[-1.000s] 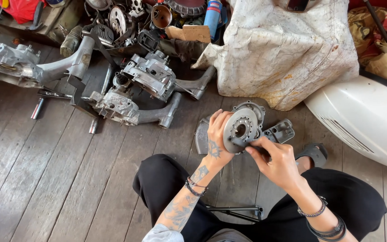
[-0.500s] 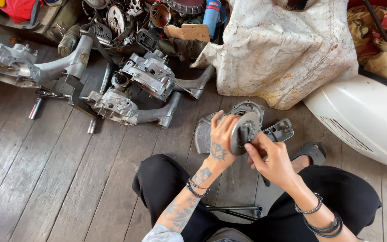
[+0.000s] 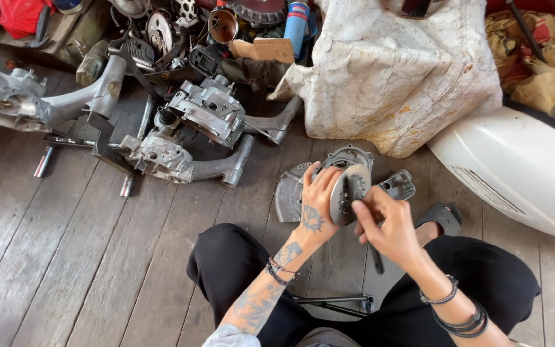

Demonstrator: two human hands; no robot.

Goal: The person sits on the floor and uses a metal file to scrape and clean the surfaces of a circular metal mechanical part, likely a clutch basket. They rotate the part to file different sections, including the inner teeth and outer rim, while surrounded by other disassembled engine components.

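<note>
Engine repair workshop: alloy engine cases [image 3: 207, 115], misc greasy parts piled on worn plank floor [image 3: 65, 257].

Two engine casings [image 3: 207, 115] [image 3: 162, 157]; one round metal disc [image 3: 348, 193]; two hands [image 3: 319, 202] [image 3: 387, 225].

Black trousers, dark sandal [image 3: 443, 215]. Left hand [image 3: 318, 207] tattooed on back; forearm tattooed, dark cord bracelets at wrist. Right hand [image 3: 388, 226]: beaded and dark bracelets at wrist. Pale sleeve edge.
</note>
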